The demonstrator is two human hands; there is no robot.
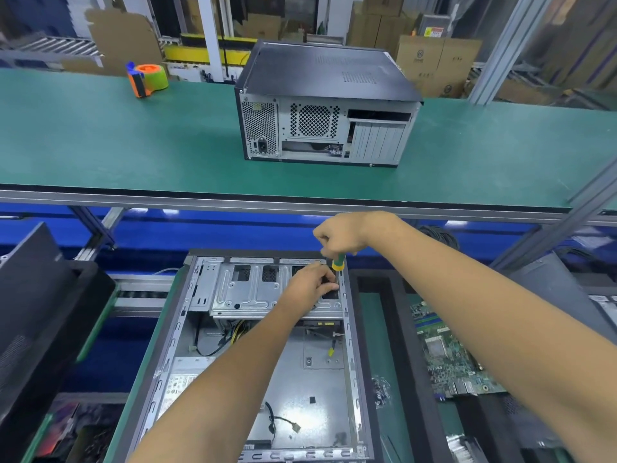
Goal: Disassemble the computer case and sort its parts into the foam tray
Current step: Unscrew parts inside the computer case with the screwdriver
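An open computer case point(187, 329) lies flat in front of me, its side panel off. A silver drive cage point(240, 289) spans its far end; loose cables and a power supply point(182, 379) lie inside. My right hand point(340, 233) grips a green-and-yellow screwdriver point(338, 261), held upright over the cage's far right corner. My left hand point(312, 282) rests on the cage beside the screwdriver tip, fingers curled around a dark part there. To the right, a black foam tray point(397, 329) holds a green motherboard point(454, 359).
A second, closed computer case point(320, 105) stands on the green upper shelf point(133, 138), with an orange tape dispenser point(147, 78) at its left. A black panel point(30, 295) leans at my left. Metal frame posts point(567, 228) rise at the right.
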